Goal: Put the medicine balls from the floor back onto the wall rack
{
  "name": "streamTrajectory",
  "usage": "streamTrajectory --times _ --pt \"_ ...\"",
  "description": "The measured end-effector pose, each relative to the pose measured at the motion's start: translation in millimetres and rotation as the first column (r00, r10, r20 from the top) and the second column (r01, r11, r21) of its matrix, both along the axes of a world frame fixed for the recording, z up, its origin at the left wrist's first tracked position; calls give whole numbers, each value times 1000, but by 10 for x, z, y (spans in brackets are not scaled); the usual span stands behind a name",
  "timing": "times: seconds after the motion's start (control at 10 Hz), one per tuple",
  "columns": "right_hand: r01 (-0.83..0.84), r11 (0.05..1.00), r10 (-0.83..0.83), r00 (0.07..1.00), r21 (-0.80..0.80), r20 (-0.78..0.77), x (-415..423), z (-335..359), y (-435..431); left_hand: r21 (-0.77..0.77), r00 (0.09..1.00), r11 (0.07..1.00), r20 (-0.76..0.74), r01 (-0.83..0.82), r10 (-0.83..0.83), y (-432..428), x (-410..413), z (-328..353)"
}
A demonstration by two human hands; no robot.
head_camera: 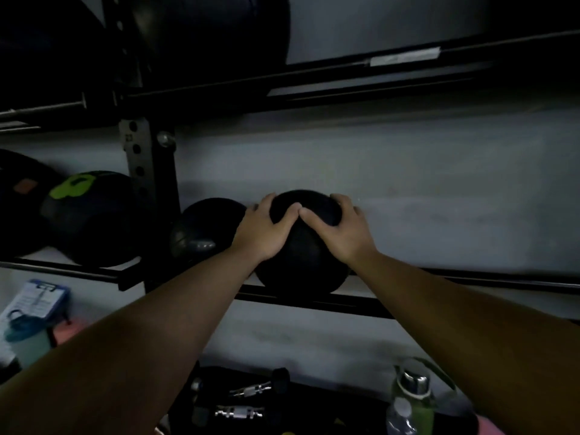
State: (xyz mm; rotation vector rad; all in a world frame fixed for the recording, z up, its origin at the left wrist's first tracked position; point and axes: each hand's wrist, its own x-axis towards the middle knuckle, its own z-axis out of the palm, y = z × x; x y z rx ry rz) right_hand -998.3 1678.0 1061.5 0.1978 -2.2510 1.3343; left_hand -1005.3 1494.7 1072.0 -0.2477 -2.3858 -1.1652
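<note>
A black medicine ball (303,262) rests on the two black rails of the wall rack (408,309), at the middle of the view. My left hand (265,229) grips its upper left side and my right hand (337,229) grips its upper right side, thumbs touching on top. Just left of it sits another black ball (204,229), touching or nearly touching. Farther left, past the rack upright (147,171), lies a black ball with green markings (88,215).
An upper rail (345,86) runs overhead with a large dark ball (213,29) on it. Below the rack lie a dark bag with carabiners (241,403), a green bottle (414,400), and at the left a clipboard (34,299) and a teal bottle (28,337). The wall is grey.
</note>
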Motion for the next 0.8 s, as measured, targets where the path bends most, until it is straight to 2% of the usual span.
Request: streamTrajectory --times 0.1,0.2,0.4,0.5,0.6,0.8 --pt "54 999 -54 999 3 1 -343 -133 -38 -132 996 991 -86 9 -20 -13 -347 -165" --pt "115 993 -116 993 -41 -35 -664 -182 31 -114 989 993 -136 43 -58 47 -662 -238" --pt "85 994 -88 995 -63 -50 -591 -235 40 -83 980 993 -174 78 -91 35 -619 -292" --pt "82 997 -82 996 -6 -15 -455 -177 37 -87 984 992 -146 90 -102 9 -500 -258" --pt "101 982 -116 989 158 88 -166 -158 45 -160 996 983 -9 87 -90 -87 -157 -239" --pt "107 957 -129 989 270 65 539 -190 266 -266 999 964 21 -25 31 -96 701 -285"
